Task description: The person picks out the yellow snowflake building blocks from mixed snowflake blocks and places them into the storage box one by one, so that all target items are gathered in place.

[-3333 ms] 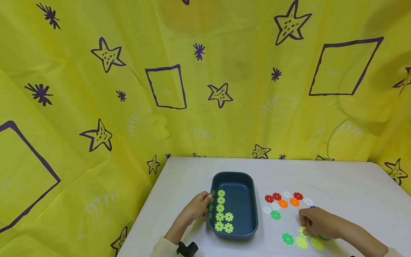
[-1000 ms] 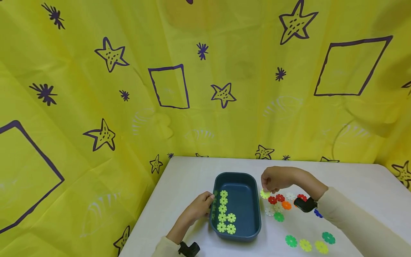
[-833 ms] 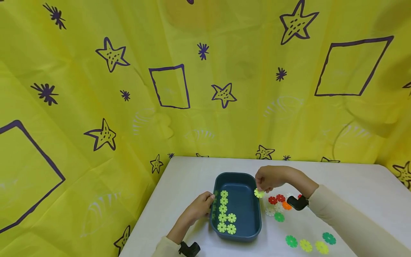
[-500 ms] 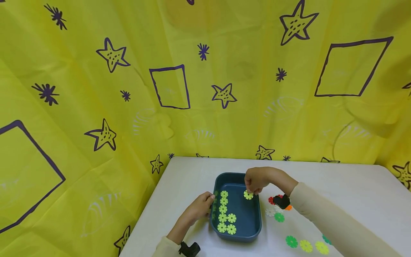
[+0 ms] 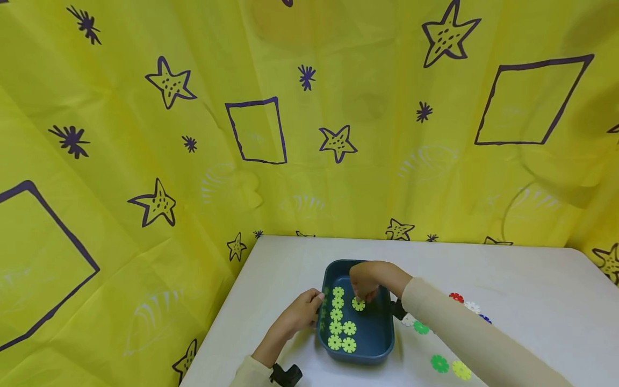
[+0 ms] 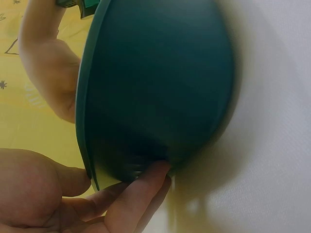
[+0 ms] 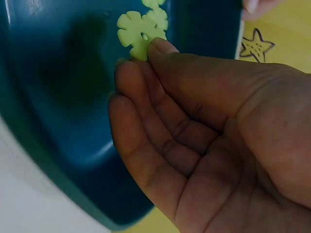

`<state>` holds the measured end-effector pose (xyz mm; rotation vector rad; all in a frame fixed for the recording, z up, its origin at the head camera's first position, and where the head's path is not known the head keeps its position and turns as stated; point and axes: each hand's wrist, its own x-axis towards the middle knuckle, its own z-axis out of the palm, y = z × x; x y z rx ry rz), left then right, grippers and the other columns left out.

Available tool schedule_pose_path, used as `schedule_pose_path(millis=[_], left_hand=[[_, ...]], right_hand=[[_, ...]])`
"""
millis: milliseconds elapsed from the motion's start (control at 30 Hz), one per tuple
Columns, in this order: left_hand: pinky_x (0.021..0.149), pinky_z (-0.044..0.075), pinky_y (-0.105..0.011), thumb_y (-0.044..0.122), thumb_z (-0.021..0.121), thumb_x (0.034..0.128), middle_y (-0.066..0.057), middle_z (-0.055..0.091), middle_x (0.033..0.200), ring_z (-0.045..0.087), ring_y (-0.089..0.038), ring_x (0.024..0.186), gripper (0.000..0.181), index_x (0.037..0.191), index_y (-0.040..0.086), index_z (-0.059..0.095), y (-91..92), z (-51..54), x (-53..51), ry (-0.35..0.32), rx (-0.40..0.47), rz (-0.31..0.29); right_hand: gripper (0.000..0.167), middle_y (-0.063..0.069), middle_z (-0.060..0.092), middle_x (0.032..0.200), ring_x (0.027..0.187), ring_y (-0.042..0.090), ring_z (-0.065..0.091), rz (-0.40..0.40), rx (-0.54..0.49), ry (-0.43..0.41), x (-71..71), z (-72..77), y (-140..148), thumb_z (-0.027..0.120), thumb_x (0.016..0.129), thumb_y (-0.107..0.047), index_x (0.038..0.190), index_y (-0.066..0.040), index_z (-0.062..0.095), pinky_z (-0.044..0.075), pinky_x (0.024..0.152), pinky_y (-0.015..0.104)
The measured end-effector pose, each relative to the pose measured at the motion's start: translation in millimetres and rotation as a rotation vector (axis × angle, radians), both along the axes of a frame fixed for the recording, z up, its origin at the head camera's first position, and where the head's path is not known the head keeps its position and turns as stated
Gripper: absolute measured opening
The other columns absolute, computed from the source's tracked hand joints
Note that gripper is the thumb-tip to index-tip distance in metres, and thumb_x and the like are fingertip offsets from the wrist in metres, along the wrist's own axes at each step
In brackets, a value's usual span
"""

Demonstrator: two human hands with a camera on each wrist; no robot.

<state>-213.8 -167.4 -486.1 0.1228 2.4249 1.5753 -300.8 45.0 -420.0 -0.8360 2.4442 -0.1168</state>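
In the head view a dark blue-green plastic tub (image 5: pixel 369 338) stands on the table. My left hand (image 5: pixel 301 310) grips its left side; the left wrist view shows the thumb at the rim (image 6: pixel 83 121) and fingers against the outer wall. Inside the tub, my right hand (image 5: pixel 368 280) pinches a yellow-green snowflake disc (image 5: pixel 358 305) between thumb and fingertips, also plain in the right wrist view (image 7: pixel 138 33). Left of it, several matching discs (image 5: pixel 336 314) form a column along the tub's left side, with two more beside its near end.
Right of the tub, loose discs lie on the white table (image 5: pixel 290 258): a red one (image 5: pixel 456 297), a white one (image 5: pixel 472 307), a green one (image 5: pixel 439 364) and a yellow one (image 5: pixel 461 370). The right sleeve (image 5: pixel 464 328) hides others. A yellow curtain (image 5: pixel 367 204) hangs behind.
My right hand took a yellow-green disc from the near right group and carried it left over the rim into the tub. The left hand keeps its hold on the tub.
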Motion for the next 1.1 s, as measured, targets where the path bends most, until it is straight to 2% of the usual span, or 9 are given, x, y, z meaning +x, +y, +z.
schedule_pose_path(millis=[100, 200, 367, 467, 800, 1100], left_hand=[[0.073, 0.058, -0.037, 0.023, 0.046, 0.1149, -0.009, 0.058, 0.100, 0.058, -0.020, 0.091, 0.031, 0.119, -0.004, 0.060, -0.8, -0.2, 0.2, -0.002, 0.004, 0.002], [0.073, 0.058, -0.036, 0.023, 0.046, 0.1149, -0.008, 0.057, 0.099, 0.058, -0.020, 0.090, 0.030, 0.119, -0.003, 0.060, -1.4, -0.4, 0.4, -0.005, 0.010, 0.003], [0.074, 0.059, -0.038, 0.024, 0.045, 0.1150, -0.009, 0.058, 0.100, 0.058, -0.020, 0.091, 0.031, 0.120, -0.003, 0.060, -1.2, -0.5, 0.3, -0.008, 0.008, 0.007], [0.077, 0.060, -0.040, 0.024, 0.045, 0.1150, -0.010, 0.059, 0.102, 0.060, -0.020, 0.094, 0.030, 0.120, -0.002, 0.060, -0.9, -1.0, -0.4, -0.012, 0.012, 0.007], [0.074, 0.058, -0.039, 0.024, 0.046, 0.1148, -0.009, 0.059, 0.101, 0.059, -0.020, 0.091, 0.029, 0.118, -0.001, 0.060, 0.1, -0.1, -0.6, -0.006, 0.010, 0.011], [0.075, 0.059, -0.040, 0.024, 0.046, 0.1148, -0.009, 0.059, 0.101, 0.059, -0.020, 0.091, 0.030, 0.119, -0.002, 0.060, -0.4, 0.1, -0.4, -0.002, 0.015, 0.004]], right_hand=[[0.028, 0.000, 0.067, 0.067, 0.063, 0.012, 0.063, -0.019, 0.057, 0.015, 1.0, -5.0, -10, 0.075, 0.100, -0.017, 0.073, -0.012, 0.067, 0.050, 0.066, 0.026], [0.023, 0.001, 0.069, 0.071, 0.065, 0.011, 0.064, -0.057, 0.083, 0.027, 2.8, -8.7, -18, 0.076, 0.100, -0.018, 0.079, -0.010, 0.070, 0.053, 0.070, 0.027], [0.016, 0.004, 0.068, 0.076, 0.064, 0.013, 0.063, -0.162, 0.109, 0.021, 4.2, -14.5, -32, 0.079, 0.097, -0.019, 0.094, -0.005, 0.072, 0.052, 0.065, 0.025], [0.018, 0.006, 0.066, 0.079, 0.063, 0.014, 0.060, -0.197, 0.112, 0.013, 5.7, -17.4, -37, 0.081, 0.095, -0.017, 0.102, -0.004, 0.071, 0.049, 0.062, 0.025], [0.015, 0.005, 0.062, 0.073, 0.058, 0.014, 0.053, -0.185, 0.173, 0.071, 8.5, -26.7, -44, 0.081, 0.094, -0.012, 0.090, -0.005, 0.069, 0.043, 0.057, 0.025], [0.016, 0.005, 0.064, 0.076, 0.061, 0.013, 0.054, -0.161, 0.165, 0.076, 10.6, -26.7, -42, 0.081, 0.095, -0.016, 0.094, -0.005, 0.071, 0.046, 0.060, 0.025]])
